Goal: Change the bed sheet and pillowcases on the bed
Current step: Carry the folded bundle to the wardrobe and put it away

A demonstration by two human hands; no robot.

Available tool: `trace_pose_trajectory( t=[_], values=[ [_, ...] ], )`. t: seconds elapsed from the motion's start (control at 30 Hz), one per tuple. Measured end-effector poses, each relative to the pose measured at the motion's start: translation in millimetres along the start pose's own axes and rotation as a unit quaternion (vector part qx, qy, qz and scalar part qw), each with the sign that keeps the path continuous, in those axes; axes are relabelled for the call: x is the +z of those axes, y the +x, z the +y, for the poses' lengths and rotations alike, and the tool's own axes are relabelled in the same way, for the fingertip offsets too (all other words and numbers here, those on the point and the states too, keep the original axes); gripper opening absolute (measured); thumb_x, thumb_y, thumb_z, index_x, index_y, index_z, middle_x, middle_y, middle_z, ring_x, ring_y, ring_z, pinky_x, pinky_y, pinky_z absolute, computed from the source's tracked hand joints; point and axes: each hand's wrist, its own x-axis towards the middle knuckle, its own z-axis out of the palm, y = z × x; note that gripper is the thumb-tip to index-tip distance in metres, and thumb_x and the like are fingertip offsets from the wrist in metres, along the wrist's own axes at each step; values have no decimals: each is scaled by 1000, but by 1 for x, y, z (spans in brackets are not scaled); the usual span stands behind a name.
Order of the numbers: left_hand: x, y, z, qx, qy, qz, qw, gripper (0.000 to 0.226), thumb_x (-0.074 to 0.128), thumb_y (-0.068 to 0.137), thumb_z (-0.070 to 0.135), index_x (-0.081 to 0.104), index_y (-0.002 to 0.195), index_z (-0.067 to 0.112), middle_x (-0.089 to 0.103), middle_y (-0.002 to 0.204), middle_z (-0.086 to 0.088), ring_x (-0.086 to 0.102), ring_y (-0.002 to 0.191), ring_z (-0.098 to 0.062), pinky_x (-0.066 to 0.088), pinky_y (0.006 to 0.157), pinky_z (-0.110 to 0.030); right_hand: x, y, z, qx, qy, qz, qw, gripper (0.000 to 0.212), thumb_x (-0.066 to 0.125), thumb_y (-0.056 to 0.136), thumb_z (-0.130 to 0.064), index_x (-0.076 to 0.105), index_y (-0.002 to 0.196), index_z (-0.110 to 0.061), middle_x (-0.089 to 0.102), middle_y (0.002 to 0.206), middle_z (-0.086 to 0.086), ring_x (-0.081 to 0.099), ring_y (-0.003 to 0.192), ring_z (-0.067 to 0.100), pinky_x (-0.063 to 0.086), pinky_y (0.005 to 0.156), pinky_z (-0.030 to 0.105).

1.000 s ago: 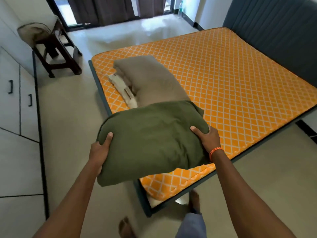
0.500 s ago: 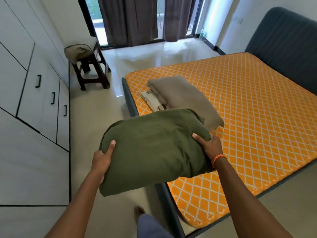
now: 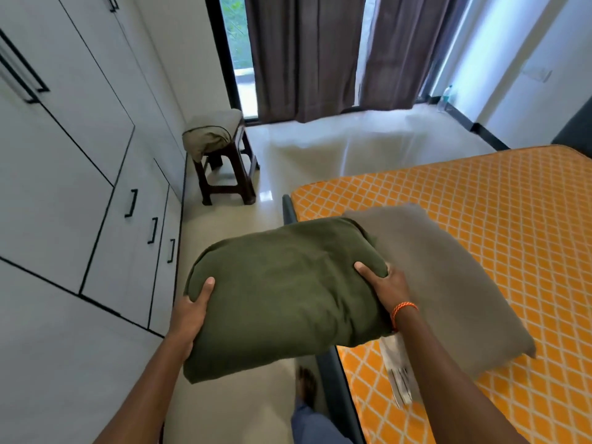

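**Both hands carry the green pillow beside the bed**

Firmly, the left hand point(image 3: 192, 310) grips the near-left end of the green pillow point(image 3: 282, 293), thumb on top and fingers curled underneath. The right hand point(image 3: 382, 283) pinches the pillow's right end the same way; a braided orange band point(image 3: 404, 309) circles that wrist. The pillow is plump, rounded at the corners, its case a matte olive cloth with soft creases, and it hangs in the air over the floor point(image 3: 243, 398) just off the bed's left edge.

Behind it a flatter grey-beige pillow point(image 3: 448, 283) lies on the mattress point(image 3: 512, 219) near that edge, with a blurred white packet point(image 3: 398, 376) beside it. The mattress is bare, orange with a white diamond-quilted pattern, on a dark frame point(image 3: 333, 379).

Glossy pale tiles cover the floor. White cupboards point(image 3: 80, 187) with black handles line the left wall. A dark wooden stool point(image 3: 229, 174) carrying a folded beige cloth point(image 3: 211, 134) stands before brown curtains point(image 3: 307, 52).
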Motion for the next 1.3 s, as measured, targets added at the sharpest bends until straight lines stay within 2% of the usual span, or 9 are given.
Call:
trace_pose_trajectory(
  t=[0.13, 0.23, 0.47, 0.7, 0.83, 1.0, 1.1, 1.17, 1.3],
  values=[
    [-24, 60, 46, -5, -6, 37, 999, 85, 66, 83, 76, 65, 130, 5, 71, 112, -13, 68, 99, -32, 58, 92, -49, 55, 74, -57, -11, -25, -39, 999, 68, 82, 59, -82, 77, 101, -28, 78, 91, -11, 74, 86, 9, 61, 81, 40],
    [-52, 97, 71, -25, -20, 70, 997, 86, 65, 81, 79, 67, 126, 6, 72, 112, -13, 68, 98, -33, 58, 91, -50, 101, 109, -112, -15, -23, -64, 998, 64, 84, 63, -75, 75, 104, -27, 78, 93, -11, 73, 87, 8, 57, 75, 30],
    [-115, 177, 112, -51, -66, 128, 988, 83, 68, 78, 81, 70, 122, 10, 74, 108, -10, 69, 99, -34, 58, 94, -55, 219, 178, -212, -63, -43, -127, 989, 52, 87, 68, -64, 76, 99, -24, 78, 89, -9, 75, 83, 9, 57, 72, 27],
    [-187, 285, 171, -47, -31, 220, 974, 95, 54, 79, 89, 66, 122, 6, 70, 111, -19, 65, 98, -40, 56, 91, -53, 374, 234, -322, -181, -144, -144, 962, 54, 80, 67, -75, 72, 83, -24, 74, 76, -8, 70, 72, 9, 59, 68, 39],
    [-213, 334, 215, -41, 31, 275, 960, 90, 43, 87, 87, 66, 117, 6, 70, 110, -20, 63, 93, -38, 48, 77, -45, 476, 247, -391, -260, -240, -196, 915, 54, 73, 69, -80, 66, 90, -31, 68, 81, -11, 66, 76, 11, 52, 64, 32],
    [-225, 384, 258, -21, 59, 279, 958, 75, 43, 89, 84, 62, 93, 12, 66, 87, -7, 61, 77, -28, 48, 70, -38, 587, 243, -461, -345, -348, -286, 823, 57, 74, 73, -71, 67, 114, -33, 69, 103, -6, 65, 97, 17, 57, 87, 39],
    [-233, 403, 270, -25, 7, 286, 958, 63, 49, 93, 76, 59, 95, 14, 63, 84, -4, 58, 76, -23, 44, 71, -36, 636, 243, -494, -396, -369, -311, 781, 50, 81, 77, -59, 69, 115, -29, 65, 111, -5, 64, 101, 20, 56, 87, 42],
    [-239, 414, 271, -30, -52, 290, 955, 56, 53, 94, 71, 58, 95, 15, 61, 84, -1, 57, 76, -20, 45, 75, -36, 662, 249, -513, -426, -381, -328, 752, 58, 82, 74, -60, 68, 121, -28, 53, 126, -8, 61, 104, 19, 55, 88, 44],
    [-248, 431, 275, -48, -178, 265, 946, 49, 60, 93, 66, 61, 95, 16, 66, 89, -3, 62, 80, -20, 52, 80, -37, 709, 261, -563, -493, -419, -361, 672, 58, 85, 72, -57, 69, 121, -29, 25, 158, -16, 58, 116, 20, 49, 85, 35]
  ],
)
